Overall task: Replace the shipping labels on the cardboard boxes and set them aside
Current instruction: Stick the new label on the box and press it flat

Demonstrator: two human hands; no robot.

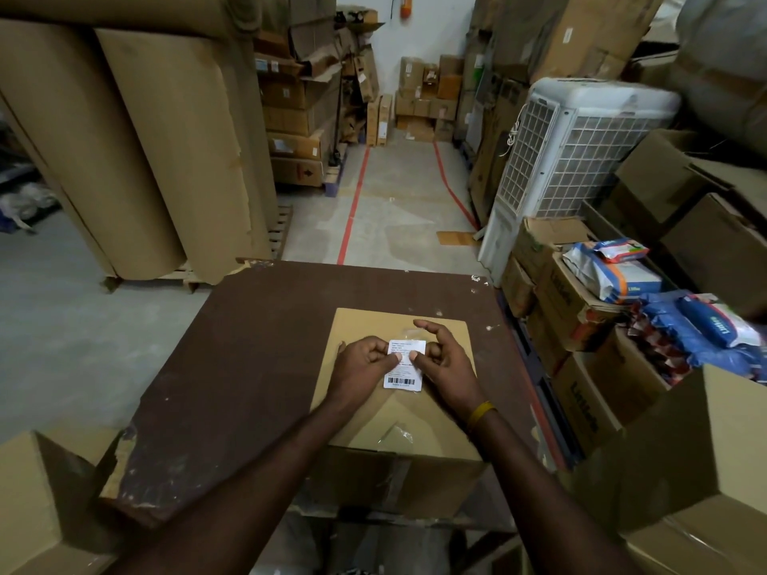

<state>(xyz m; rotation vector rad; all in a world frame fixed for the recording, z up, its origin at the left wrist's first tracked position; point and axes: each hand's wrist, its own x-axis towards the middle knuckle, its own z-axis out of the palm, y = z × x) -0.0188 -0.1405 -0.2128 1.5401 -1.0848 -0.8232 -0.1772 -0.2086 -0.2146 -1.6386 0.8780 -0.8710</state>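
Hands meet over a white label on top of a cardboard box that sits on a worn brown table in a crowded storeroom. The left hand curls its fingers and pinches the label's left edge with the thumb; the right hand pinches it from the other side, thumb and forefinger just across from the left thumb, the remaining fingers loosely bent above. The barcode end lies just below both thumbs, toward the person, and looks flat against the box. Whether the label is being peeled off or pressed on cannot be told from this view. Either way, the step seems best done slowly: keep the paper taut between the two thumbs, work from one edge to the other, and avoid creasing the barcode. A scrap of clear film lies on the box below the wrists. More boxes stand stacked well to the right of the right hand.
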